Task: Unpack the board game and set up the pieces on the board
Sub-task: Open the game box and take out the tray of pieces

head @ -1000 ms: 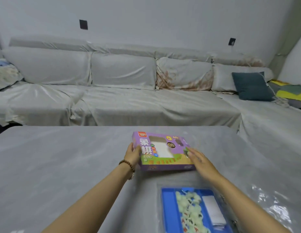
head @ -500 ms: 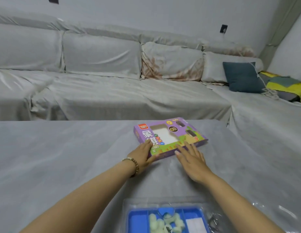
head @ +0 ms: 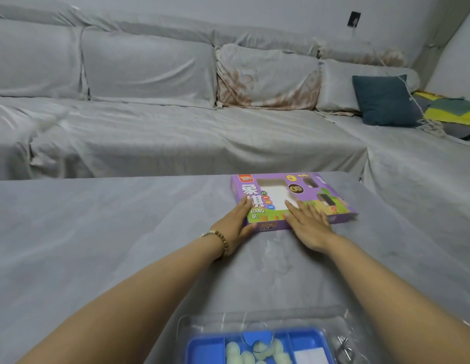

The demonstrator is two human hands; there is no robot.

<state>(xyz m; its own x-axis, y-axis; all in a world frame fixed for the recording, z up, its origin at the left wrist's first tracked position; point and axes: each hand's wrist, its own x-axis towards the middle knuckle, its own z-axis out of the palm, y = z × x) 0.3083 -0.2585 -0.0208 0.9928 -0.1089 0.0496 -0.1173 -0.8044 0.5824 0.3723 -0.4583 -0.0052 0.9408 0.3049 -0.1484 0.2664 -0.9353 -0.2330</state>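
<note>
A purple xiangqi game box [head: 331,195] with a cut-out window lies flat near the far right edge of the grey covered table [head: 97,245]. My left hand [head: 235,223] rests against the box's near left corner, fingers straight on its lid. My right hand [head: 308,223] lies flat on the lid's near edge, fingers spread. Close to me sits a blue tray [head: 210,349] under a clear plastic cover, holding several pale round game pieces [head: 254,350] and a white folded sheet [head: 310,355].
A long sofa under grey sheets [head: 176,132] runs behind the table. A dark teal cushion [head: 383,101] and a yellow-green blanket [head: 449,111] lie at the right. A small metal clip [head: 344,348] sits beside the tray.
The box has slid away from me toward the table's far right edge. Both hands went from holding its sides to lying flat on its near edge.
</note>
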